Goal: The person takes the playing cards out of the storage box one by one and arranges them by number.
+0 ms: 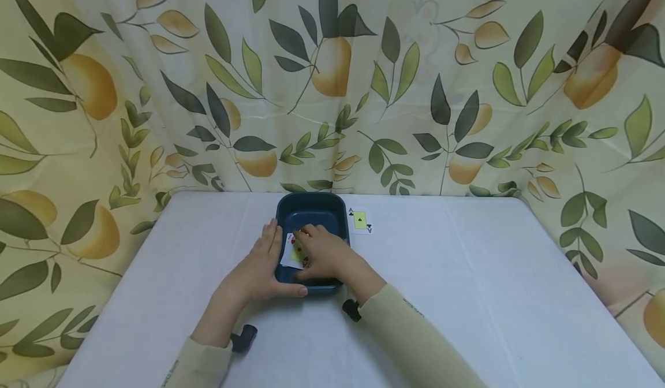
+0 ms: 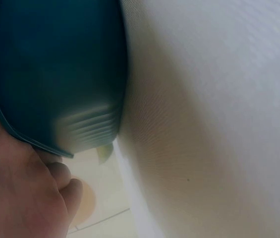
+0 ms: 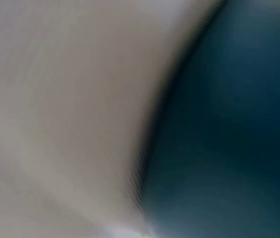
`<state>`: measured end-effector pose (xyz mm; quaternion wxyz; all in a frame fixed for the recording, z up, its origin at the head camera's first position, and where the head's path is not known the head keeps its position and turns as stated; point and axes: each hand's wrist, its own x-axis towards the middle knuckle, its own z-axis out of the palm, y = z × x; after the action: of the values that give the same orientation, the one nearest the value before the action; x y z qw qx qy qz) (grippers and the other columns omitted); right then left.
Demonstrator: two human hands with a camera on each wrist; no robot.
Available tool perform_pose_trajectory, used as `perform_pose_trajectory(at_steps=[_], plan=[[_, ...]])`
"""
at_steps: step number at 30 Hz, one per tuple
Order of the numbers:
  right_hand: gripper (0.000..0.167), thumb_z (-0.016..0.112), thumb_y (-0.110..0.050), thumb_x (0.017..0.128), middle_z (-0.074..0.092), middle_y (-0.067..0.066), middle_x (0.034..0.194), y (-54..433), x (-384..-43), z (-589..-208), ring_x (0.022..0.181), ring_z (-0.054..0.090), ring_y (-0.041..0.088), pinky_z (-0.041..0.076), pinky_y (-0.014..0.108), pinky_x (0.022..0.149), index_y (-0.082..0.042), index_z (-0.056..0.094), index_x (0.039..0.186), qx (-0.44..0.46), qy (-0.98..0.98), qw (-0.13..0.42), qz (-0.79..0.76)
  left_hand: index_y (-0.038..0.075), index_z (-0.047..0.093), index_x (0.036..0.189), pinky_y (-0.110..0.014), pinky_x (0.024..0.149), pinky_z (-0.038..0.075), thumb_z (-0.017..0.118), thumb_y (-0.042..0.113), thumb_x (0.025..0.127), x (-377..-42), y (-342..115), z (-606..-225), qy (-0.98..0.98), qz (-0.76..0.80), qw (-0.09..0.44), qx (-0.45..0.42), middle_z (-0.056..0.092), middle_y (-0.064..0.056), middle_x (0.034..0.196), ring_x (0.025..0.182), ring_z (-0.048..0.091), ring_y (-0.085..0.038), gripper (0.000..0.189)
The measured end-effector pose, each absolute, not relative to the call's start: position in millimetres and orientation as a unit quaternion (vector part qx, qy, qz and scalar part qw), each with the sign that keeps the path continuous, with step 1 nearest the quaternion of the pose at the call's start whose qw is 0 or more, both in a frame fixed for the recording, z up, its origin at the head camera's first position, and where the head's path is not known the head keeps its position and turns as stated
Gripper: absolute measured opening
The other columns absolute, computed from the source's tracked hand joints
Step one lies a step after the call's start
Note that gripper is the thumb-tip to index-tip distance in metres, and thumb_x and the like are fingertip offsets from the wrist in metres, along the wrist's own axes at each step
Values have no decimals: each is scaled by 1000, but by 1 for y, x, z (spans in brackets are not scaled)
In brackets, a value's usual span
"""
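Note:
A dark blue rectangular tray [image 1: 312, 197] sits on the white-covered table. My left hand [image 1: 257, 269] lies against its left side, fingers stretched along the rim and thumb along the front edge. The left wrist view shows that hand [image 2: 18, 183] up close at the tray's rim [image 2: 11, 131]. Inside the tray, my right hand [image 1: 327, 254] holds a playing card [image 1: 288, 255] with red pips and a yellow centre, its fingers at the far end and thumb at the near end. The hand covers the card's right side. Blurred tray wall [image 3: 229, 134] fills much of the right wrist view.
An ace of clubs card [image 1: 360, 220] with a yellow centre lies face up beside the tray's right rim. The table [image 1: 493, 295] ends at the back against a curtain [image 1: 395, 88] printed with leaves and fruit. Black wrist devices [image 1: 244, 338] stick out at both cuffs.

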<state>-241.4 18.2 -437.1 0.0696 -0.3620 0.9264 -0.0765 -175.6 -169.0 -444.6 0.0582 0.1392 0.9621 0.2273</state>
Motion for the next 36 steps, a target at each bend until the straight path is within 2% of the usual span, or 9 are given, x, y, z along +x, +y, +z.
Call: perform_pose_trajectory(at_steps=[7, 15, 25, 31, 36], plan=[[92, 74, -62, 77, 52, 6, 144, 9, -242, -448, 126, 51, 22, 48, 40, 106, -11, 46, 149, -348, 935, 54, -31, 3, 2, 160, -58, 118, 24, 74, 80, 63, -175, -168, -443, 962, 226, 61, 138, -12, -10, 168, 154, -6, -31, 143], [86, 77, -57, 77, 53, 7, 140, 9, -242, -446, 122, 51, 22, 48, 41, 105, -12, 51, 145, -345, 936, 49, -36, 2, 3, 159, -55, 121, 19, 73, 82, 63, -176, -168, -446, 962, 224, 55, 146, -11, -11, 168, 154, -8, -30, 143], [86, 79, -55, 77, 56, 8, 141, 9, -248, -442, 119, 52, 22, 48, 40, 105, -12, 51, 146, -338, 938, 69, -28, 3, 4, 160, -56, 120, 21, 68, 89, 58, -176, -168, -445, 963, 225, 61, 135, -11, -9, 168, 154, -7, -30, 147], [92, 82, -53, 75, 52, 9, 134, 9, -250, -440, 109, 48, 21, 51, 38, 100, -14, 47, 149, -337, 938, 63, -48, 3, 4, 160, -57, 119, 23, 67, 89, 58, -176, -169, -445, 963, 224, 58, 136, -11, -9, 168, 154, -6, -31, 147], [98, 85, -50, 73, 49, 11, 134, 13, -248, -435, 111, 46, 22, 51, 37, 102, -12, 42, 152, -325, 942, 67, -56, 3, 6, 160, -56, 118, 24, 67, 89, 58, -177, -168, -447, 964, 221, 54, 136, -9, -10, 168, 154, -5, -31, 146]])
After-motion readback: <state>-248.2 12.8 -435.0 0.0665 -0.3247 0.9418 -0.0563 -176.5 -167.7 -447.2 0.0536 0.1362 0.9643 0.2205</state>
